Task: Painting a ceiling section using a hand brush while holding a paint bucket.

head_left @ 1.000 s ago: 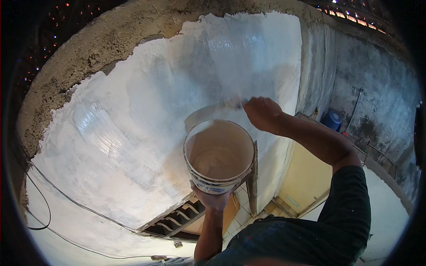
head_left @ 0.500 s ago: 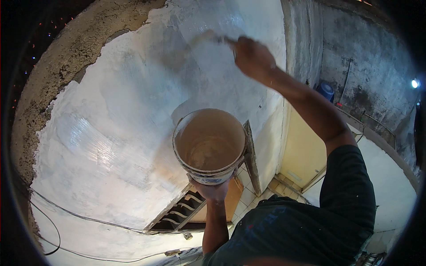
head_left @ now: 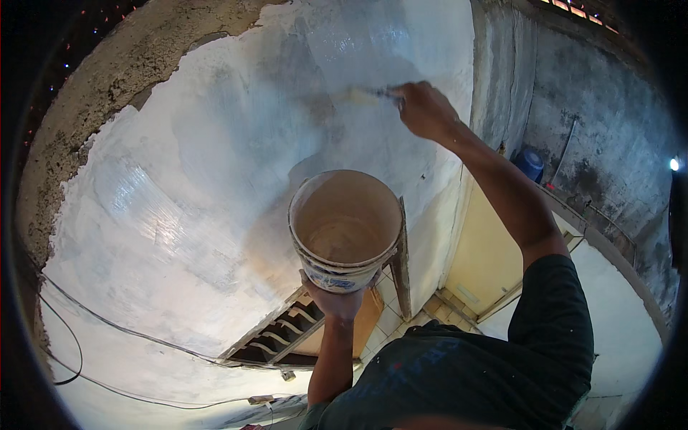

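My left hand (head_left: 335,297) holds up a white plastic bucket (head_left: 334,266) from below, its fingers spread under the base. A pale liquid, like thin paint (head_left: 345,238), lies low inside it. Up by the wall, my right hand (head_left: 428,111) is closed round the handle of a paintbrush (head_left: 358,94). The brush's pale bristles point left and are smeared by motion, so I cannot tell whether they touch the wall. Patchy white and grey coating covers the wall (head_left: 208,150), with wet, shiny streaks at the top and left.
Rough bare cement (head_left: 93,107) borders the wall at the upper left. Cables (head_left: 129,331) run along its lower part, by a vent opening (head_left: 283,330). A yellow door (head_left: 487,244) stands at the right, with a blue container (head_left: 529,163) beyond and a bright lamp (head_left: 674,164).
My right hand has moved down and slightly right with the brush, which now points more level. The bucket in my left hand sits slightly farther right in the view, which has itself shifted.
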The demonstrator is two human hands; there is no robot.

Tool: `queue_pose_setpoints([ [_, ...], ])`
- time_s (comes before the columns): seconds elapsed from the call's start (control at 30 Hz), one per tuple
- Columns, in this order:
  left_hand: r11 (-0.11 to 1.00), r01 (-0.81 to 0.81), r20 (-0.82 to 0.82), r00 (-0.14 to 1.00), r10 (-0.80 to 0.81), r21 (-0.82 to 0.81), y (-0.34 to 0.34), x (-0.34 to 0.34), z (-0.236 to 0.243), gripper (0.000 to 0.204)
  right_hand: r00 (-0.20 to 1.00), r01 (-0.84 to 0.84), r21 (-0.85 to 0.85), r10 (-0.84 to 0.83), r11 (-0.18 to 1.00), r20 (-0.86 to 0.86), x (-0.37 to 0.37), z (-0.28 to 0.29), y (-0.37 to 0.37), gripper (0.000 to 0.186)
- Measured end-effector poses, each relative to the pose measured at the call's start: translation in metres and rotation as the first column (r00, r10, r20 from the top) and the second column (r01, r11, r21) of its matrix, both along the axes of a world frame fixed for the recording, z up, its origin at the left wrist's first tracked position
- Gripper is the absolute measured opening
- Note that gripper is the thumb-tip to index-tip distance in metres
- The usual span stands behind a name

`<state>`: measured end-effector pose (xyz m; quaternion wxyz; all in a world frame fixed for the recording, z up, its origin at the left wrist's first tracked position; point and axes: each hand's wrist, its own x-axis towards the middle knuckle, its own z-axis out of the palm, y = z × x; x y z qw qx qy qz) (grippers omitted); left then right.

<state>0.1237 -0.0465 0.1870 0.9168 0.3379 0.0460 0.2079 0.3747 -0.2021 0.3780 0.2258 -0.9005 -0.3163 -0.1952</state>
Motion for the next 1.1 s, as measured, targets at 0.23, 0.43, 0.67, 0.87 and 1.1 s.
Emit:
queue_pose_setpoints([
  [0.23, 0.923, 0.256, 0.126, 0.965, -0.228, -0.286, 0.009, 0.006, -0.025, 0.085, 0.964, 0.099, -0.099, -0.070, 0.990, 0.257, -0.005, -0.070, 0.006, 0.042],
  [0.43, 0.929, 0.225, 0.119, 0.973, -0.198, -0.293, 0.011, 0.009, -0.029, 0.085, 0.988, -0.094, -0.462, 0.028, 0.882, -0.149, -0.004, -0.117, -0.010, 0.025],
  [0.67, 0.934, 0.215, 0.139, 0.974, -0.181, -0.285, 0.004, 0.016, -0.025, 0.082, 0.981, 0.038, 0.009, -0.039, 0.999, 0.188, -0.001, -0.018, -0.009, 0.029],
  [0.87, 0.992, 0.118, 0.108, 0.987, -0.122, 0.049, -0.010, 0.010, -0.018, 0.083, 0.928, 0.157, 0.123, -0.189, 0.980, 0.322, 0.002, -0.051, 0.001, 0.039],
  [1.1, 0.908, 0.253, 0.215, 0.958, -0.188, -0.333, 0.003, 0.012, -0.031, 0.073, 0.995, 0.004, -0.449, -0.048, 0.894, -0.087, -0.013, -0.141, -0.006, 0.033],
])
